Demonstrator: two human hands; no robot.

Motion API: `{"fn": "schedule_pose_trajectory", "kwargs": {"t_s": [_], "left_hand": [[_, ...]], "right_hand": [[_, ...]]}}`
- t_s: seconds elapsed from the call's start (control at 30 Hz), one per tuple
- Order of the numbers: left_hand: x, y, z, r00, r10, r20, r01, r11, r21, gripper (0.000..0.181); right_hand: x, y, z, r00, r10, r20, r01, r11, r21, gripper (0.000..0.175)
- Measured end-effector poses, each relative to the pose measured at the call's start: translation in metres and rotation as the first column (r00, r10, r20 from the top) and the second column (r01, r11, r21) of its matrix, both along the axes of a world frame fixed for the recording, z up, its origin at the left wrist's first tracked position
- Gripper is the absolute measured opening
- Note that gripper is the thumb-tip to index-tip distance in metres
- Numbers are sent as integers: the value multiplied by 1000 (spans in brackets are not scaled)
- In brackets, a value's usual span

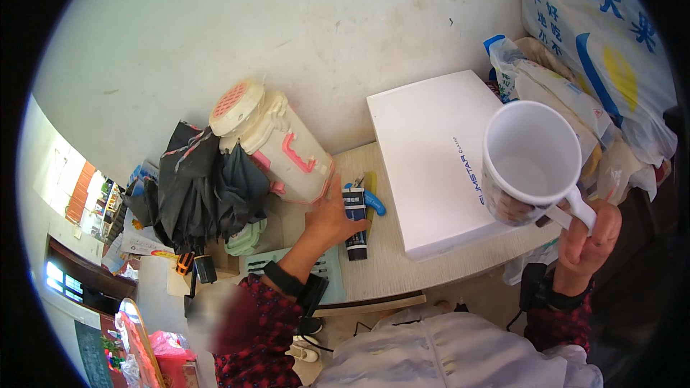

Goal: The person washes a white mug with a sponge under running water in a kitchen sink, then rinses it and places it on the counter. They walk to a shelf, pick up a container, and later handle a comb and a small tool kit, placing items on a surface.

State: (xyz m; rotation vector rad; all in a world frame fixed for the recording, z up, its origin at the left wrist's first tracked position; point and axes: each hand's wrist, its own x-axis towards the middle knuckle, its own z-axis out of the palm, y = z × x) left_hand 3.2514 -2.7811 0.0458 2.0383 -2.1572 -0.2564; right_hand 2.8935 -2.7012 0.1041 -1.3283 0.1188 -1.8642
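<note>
My right hand (590, 237) is closed on the handle of a white mug (531, 161), which is raised over the right end of a white box (436, 167). The inside of the mug looks empty, and its outer side bears a print. My left hand (330, 215) rests at the table with fingers spread, beside a dark blue tube (356, 226) and the base of a cream and pink plastic container (291, 156). Whether its fingertips touch either one I cannot tell. By the tube lie a blue-handled tool (374, 203) and a yellow strip (371, 180).
Black folded umbrellas (199, 188) stand left of the plastic container, near a green-lidded box (245, 240). A pale green tray or mat (334, 275) lies by the table's front edge. Plastic bags (609, 64) are heaped at the right, against the wall (345, 21).
</note>
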Motion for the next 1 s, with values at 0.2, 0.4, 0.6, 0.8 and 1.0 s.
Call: {"fn": "schedule_pose_trajectory", "kwargs": {"t_s": [0.2, 0.4, 0.6, 0.8, 1.0], "left_hand": [[5, 0, -4, 964, 111, -240, -77, 986, 149, 111], [13, -13, -11, 941, 58, -332, 4, 983, 184, 83], [21, -18, -17, 890, -44, -454, 15, 998, -67, 56], [23, -16, 7, 730, 37, -683, -36, 999, 16, 48], [-3, 5, 71, 586, -85, -806, -82, 983, -163, 30]], "right_hand": [[31, -20, 8, 996, -54, 70, 47, 994, 101, 30], [59, -31, 10, 995, 44, 88, -63, 971, 229, 11], [70, -31, -4, 997, 69, 35, -76, 964, 254, 17], [68, -27, -14, 996, 50, 76, -73, 940, 333, 19], [65, -23, -17, 999, 46, -13, -37, 911, 411, 21]]}}
